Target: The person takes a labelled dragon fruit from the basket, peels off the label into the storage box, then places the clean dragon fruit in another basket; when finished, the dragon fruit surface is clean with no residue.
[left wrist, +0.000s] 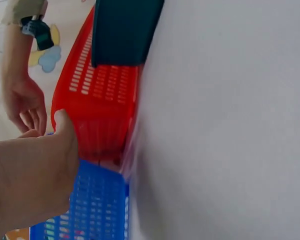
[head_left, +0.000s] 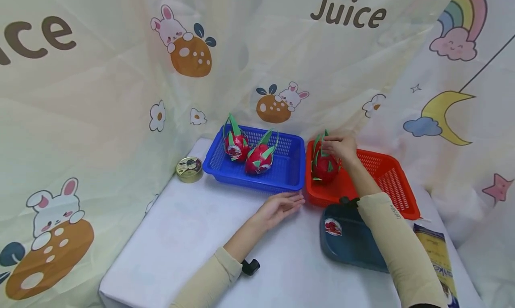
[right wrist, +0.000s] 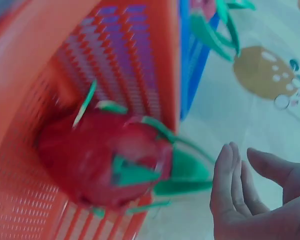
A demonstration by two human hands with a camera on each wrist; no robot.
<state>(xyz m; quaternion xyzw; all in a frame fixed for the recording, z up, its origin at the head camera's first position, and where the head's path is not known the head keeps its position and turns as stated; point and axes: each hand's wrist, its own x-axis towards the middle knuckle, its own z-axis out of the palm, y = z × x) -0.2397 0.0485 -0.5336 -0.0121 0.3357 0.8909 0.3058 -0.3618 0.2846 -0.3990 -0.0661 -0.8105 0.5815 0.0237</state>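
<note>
My right hand (head_left: 343, 148) is at the green leaf tips of a red dragon fruit (head_left: 325, 169) in the left end of the red basket (head_left: 386, 171). In the right wrist view, those fingers (right wrist: 224, 177) are fairly straight, thumb apart from them, with nothing between. The dragon fruit (right wrist: 105, 155) lies inside the basket there, its leaves pointing toward the hand. Two more dragon fruits, one on the left (head_left: 236, 148) and one on the right (head_left: 257, 160), sit in the blue basket (head_left: 291, 162). My left hand (head_left: 279, 209), fingers extended and holding nothing, hovers before that basket's front right corner.
A dark teal container (head_left: 350, 238) with a round sticker stands before the red basket, under my right forearm. A yellow and dark blue packet (head_left: 436, 254) lies at the right edge. Left of the blue basket is a round gold tin (head_left: 189, 169). Printed cloth hangs behind the white table (head_left: 193, 227).
</note>
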